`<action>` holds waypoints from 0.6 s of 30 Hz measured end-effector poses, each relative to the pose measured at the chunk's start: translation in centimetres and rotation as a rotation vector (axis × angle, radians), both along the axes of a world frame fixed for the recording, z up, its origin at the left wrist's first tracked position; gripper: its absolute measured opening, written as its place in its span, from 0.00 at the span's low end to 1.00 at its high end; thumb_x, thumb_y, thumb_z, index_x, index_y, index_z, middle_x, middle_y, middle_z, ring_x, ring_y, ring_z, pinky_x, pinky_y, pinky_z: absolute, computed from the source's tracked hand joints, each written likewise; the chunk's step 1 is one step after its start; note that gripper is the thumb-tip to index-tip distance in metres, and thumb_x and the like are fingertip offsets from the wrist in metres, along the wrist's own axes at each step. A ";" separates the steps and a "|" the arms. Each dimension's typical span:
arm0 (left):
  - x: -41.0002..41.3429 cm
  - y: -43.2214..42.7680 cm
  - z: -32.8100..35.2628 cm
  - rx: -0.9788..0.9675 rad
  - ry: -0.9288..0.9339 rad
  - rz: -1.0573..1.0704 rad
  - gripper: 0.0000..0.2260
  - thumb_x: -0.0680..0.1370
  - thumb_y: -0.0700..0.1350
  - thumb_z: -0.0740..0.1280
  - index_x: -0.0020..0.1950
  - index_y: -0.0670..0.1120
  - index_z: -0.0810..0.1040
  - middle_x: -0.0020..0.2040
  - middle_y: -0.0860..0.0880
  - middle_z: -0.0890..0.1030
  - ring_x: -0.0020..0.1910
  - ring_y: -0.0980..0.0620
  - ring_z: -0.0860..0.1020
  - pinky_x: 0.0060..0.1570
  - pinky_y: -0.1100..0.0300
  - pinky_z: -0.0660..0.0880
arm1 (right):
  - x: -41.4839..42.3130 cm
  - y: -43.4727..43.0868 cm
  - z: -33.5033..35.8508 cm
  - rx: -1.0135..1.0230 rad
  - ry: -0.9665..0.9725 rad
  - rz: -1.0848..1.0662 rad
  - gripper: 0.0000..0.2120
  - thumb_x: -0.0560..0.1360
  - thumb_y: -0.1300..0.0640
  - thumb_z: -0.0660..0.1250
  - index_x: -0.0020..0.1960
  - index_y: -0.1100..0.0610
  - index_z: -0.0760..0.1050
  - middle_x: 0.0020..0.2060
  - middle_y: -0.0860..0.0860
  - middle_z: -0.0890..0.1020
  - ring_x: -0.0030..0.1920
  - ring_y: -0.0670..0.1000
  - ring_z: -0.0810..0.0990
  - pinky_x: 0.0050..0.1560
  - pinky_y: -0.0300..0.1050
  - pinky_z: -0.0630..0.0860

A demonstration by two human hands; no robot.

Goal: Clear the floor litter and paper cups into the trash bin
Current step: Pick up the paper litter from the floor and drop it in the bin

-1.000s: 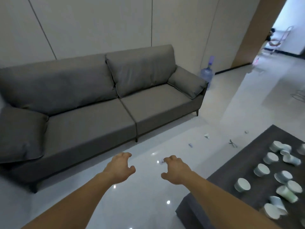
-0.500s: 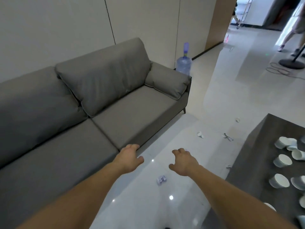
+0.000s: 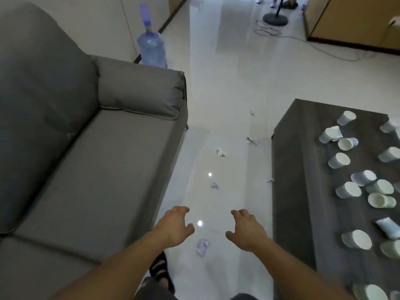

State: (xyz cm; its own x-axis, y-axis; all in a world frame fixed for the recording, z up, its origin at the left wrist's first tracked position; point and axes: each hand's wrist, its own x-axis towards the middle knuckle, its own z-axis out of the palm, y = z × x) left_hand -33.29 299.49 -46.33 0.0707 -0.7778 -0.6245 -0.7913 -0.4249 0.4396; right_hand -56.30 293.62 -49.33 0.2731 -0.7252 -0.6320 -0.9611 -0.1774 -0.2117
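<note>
Several crumpled paper scraps lie on the glossy white floor between the sofa and the table: one scrap [image 3: 202, 247] just below my hands, another scrap [image 3: 213, 185] farther on, a third scrap [image 3: 221, 152] beyond it. Several paper cups [image 3: 339, 160] lie tipped over on the dark table [image 3: 294, 169] at the right. My left hand [image 3: 174, 227] and my right hand [image 3: 246, 229] hover over the floor, fingers loosely curled, holding nothing. No trash bin is in view.
A grey sofa [image 3: 86, 148] fills the left side. A blue water jug [image 3: 152, 48] stands behind its arm. A lamp base [image 3: 275, 19] with a cable lies on the far floor, near a wooden cabinet [image 3: 355, 22]. My sandalled foot [image 3: 161, 271] shows below.
The view has swung right and down along the aisle between sofa and table. The nearest scrap now lies just under my hands. Both hands stay empty, held in front.
</note>
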 end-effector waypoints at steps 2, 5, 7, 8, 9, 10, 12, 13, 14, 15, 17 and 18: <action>2.2 -2.0 -2.9 0.053 -0.005 -0.081 0.28 0.78 0.55 0.62 0.75 0.48 0.60 0.74 0.49 0.63 0.71 0.49 0.64 0.69 0.55 0.64 | 1.4 0.0 -3.1 0.026 0.015 -0.089 0.35 0.76 0.42 0.62 0.78 0.51 0.53 0.74 0.51 0.61 0.70 0.55 0.65 0.64 0.50 0.71; 4.2 -4.4 -8.7 0.105 0.016 -0.150 0.28 0.78 0.55 0.61 0.75 0.48 0.60 0.74 0.50 0.62 0.71 0.51 0.64 0.69 0.55 0.64 | 2.8 0.7 -9.4 0.067 0.006 -0.186 0.36 0.76 0.42 0.62 0.78 0.51 0.52 0.75 0.49 0.59 0.70 0.53 0.64 0.63 0.48 0.70; 4.5 -5.7 -13.6 0.128 0.051 -0.185 0.27 0.79 0.55 0.61 0.76 0.49 0.59 0.74 0.51 0.62 0.71 0.52 0.64 0.70 0.57 0.63 | 3.5 1.2 -14.8 0.112 0.022 -0.250 0.36 0.75 0.42 0.63 0.78 0.50 0.52 0.76 0.49 0.57 0.71 0.53 0.63 0.63 0.47 0.71; 4.5 -6.4 -16.5 0.131 0.066 -0.194 0.27 0.79 0.55 0.61 0.76 0.49 0.59 0.74 0.51 0.62 0.71 0.53 0.63 0.70 0.58 0.62 | 3.8 1.3 -18.0 0.129 0.025 -0.280 0.37 0.75 0.42 0.63 0.78 0.49 0.51 0.76 0.49 0.56 0.71 0.53 0.63 0.63 0.47 0.71; 4.4 -7.0 -19.8 0.136 0.074 -0.204 0.27 0.79 0.56 0.60 0.76 0.49 0.59 0.74 0.51 0.63 0.71 0.53 0.63 0.70 0.59 0.61 | 4.1 1.4 -21.3 0.146 0.035 -0.304 0.38 0.75 0.42 0.63 0.78 0.49 0.50 0.76 0.49 0.55 0.71 0.53 0.62 0.62 0.47 0.71; 4.1 -7.6 -23.3 0.143 0.076 -0.205 0.27 0.79 0.56 0.60 0.76 0.50 0.59 0.74 0.51 0.63 0.71 0.53 0.63 0.70 0.59 0.61 | 4.2 1.4 -24.9 0.157 0.049 -0.310 0.38 0.74 0.41 0.63 0.78 0.49 0.49 0.76 0.49 0.54 0.71 0.53 0.62 0.62 0.47 0.71; 3.3 -7.9 -30.7 0.185 0.067 -0.211 0.27 0.79 0.55 0.61 0.76 0.49 0.59 0.74 0.51 0.62 0.70 0.52 0.64 0.69 0.59 0.62 | 4.4 1.7 -32.4 0.185 0.072 -0.291 0.40 0.74 0.41 0.64 0.79 0.49 0.47 0.77 0.50 0.52 0.71 0.55 0.62 0.63 0.49 0.71; 2.8 -7.8 -34.3 0.219 0.069 -0.215 0.27 0.79 0.55 0.61 0.76 0.50 0.59 0.74 0.51 0.62 0.70 0.52 0.64 0.68 0.59 0.62 | 4.6 2.2 -36.0 0.201 0.080 -0.286 0.41 0.74 0.40 0.64 0.79 0.49 0.46 0.77 0.51 0.51 0.71 0.55 0.62 0.63 0.50 0.71; 2.5 -7.6 -37.8 0.238 0.075 -0.219 0.27 0.79 0.55 0.61 0.76 0.50 0.59 0.74 0.51 0.62 0.70 0.52 0.64 0.68 0.59 0.63 | 4.6 2.6 -39.7 0.192 0.080 -0.285 0.42 0.74 0.39 0.64 0.79 0.49 0.46 0.77 0.51 0.50 0.71 0.56 0.61 0.63 0.51 0.71; 2.1 -7.5 -41.1 0.246 0.082 -0.235 0.27 0.79 0.55 0.61 0.76 0.50 0.59 0.74 0.51 0.63 0.70 0.52 0.64 0.67 0.59 0.63 | 4.7 2.9 -43.2 0.178 0.078 -0.283 0.43 0.74 0.38 0.64 0.79 0.49 0.45 0.78 0.51 0.50 0.72 0.56 0.61 0.63 0.51 0.71; 1.6 -7.2 -47.3 0.252 0.090 -0.253 0.26 0.79 0.55 0.61 0.75 0.51 0.60 0.74 0.52 0.63 0.70 0.53 0.65 0.66 0.59 0.64 | 4.9 3.5 -49.9 0.159 0.077 -0.283 0.44 0.73 0.36 0.64 0.79 0.49 0.44 0.78 0.51 0.49 0.72 0.57 0.61 0.63 0.52 0.71; 1.6 -7.1 -50.1 0.251 0.083 -0.250 0.26 0.78 0.55 0.61 0.75 0.51 0.61 0.73 0.52 0.64 0.70 0.53 0.65 0.66 0.59 0.64 | 5.1 3.9 -53.0 0.156 0.080 -0.279 0.45 0.72 0.35 0.64 0.79 0.48 0.44 0.78 0.51 0.48 0.72 0.57 0.61 0.63 0.53 0.71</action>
